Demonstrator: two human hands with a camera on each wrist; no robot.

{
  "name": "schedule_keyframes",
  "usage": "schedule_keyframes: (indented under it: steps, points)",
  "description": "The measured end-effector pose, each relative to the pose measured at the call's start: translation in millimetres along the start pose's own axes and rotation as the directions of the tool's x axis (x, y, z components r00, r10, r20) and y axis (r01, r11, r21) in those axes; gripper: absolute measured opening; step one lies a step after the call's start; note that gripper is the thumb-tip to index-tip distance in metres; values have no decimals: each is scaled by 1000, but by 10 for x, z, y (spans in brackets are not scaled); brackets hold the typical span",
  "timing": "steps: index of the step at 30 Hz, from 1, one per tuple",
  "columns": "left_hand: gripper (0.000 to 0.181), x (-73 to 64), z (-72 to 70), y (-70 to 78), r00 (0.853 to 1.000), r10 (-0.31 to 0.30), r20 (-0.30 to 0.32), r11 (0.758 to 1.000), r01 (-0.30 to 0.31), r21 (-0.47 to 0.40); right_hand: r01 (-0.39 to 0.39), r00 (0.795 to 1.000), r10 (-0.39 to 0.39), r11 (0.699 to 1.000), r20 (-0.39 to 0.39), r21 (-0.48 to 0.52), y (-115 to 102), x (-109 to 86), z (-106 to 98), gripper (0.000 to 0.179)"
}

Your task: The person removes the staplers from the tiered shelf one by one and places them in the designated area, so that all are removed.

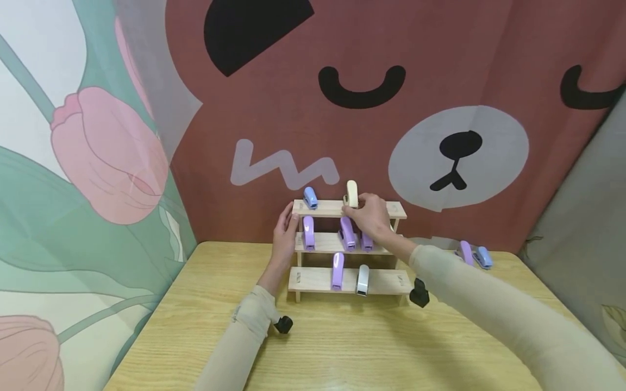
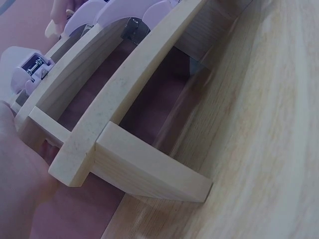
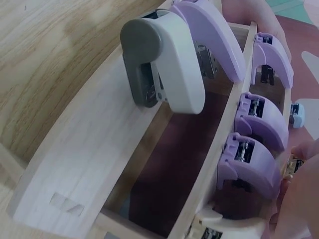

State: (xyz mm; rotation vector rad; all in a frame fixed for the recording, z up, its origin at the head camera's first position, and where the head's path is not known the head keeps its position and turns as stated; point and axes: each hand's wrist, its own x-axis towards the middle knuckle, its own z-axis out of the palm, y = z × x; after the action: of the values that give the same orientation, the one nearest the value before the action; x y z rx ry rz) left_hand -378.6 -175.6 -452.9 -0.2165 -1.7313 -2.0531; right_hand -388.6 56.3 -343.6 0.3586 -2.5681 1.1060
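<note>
A three-tier wooden rack (image 1: 323,281) stands on the table with small staplers on its tiers. My right hand (image 1: 370,218) pinches a cream stapler (image 1: 351,191) at the top tier, right of a blue stapler (image 1: 310,197). At the rack's left end, my left hand (image 1: 282,244) grips the upper edge. Purple staplers (image 1: 308,232) stand on the middle tier, along with another cream stapler (image 3: 229,226), mostly hidden in the head view by my right arm. A purple stapler (image 1: 338,270) and a white-and-grey stapler (image 3: 179,64) occupy the bottom tier.
On the table's right side lie a purple stapler (image 1: 466,252) and a blue stapler (image 1: 483,257), close to my right sleeve. A curtain with a bear print (image 1: 274,125) hangs right behind the rack. The wooden table (image 1: 342,347) extends in front.
</note>
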Motion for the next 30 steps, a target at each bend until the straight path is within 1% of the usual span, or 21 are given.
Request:
schedule_keyframes:
  steps: [4,8,13,16,21,24,30]
  points:
    - [56,-11,-1,25,1000,4,-2,1000,-4,9,-4,1000,4,1000,-8,-1,12,11,-71,42]
    - [57,-15,-4,34,1000,12,3,1000,-12,11,-7,1000,7,1000,-27,-24,23,14,-146,41]
    - [58,-28,-9,33,1000,0,8,1000,-1,23,-11,999,9,999,-43,-36,60,-3,-245,38]
    - [57,-28,-4,33,1000,-3,2,1000,3,16,-18,999,17,999,-44,-36,97,-19,-305,37]
    - [54,-30,15,38,1000,17,-2,1000,-17,-17,-25,999,25,1000,-42,-16,161,-52,-398,36]
    - [53,-31,25,42,1000,17,-9,999,-17,-29,-36,999,35,999,-40,-18,207,-63,-457,33]
    - [52,-23,30,43,1000,0,-23,1000,0,-10,-66,997,65,997,-39,-26,305,-100,-594,28]
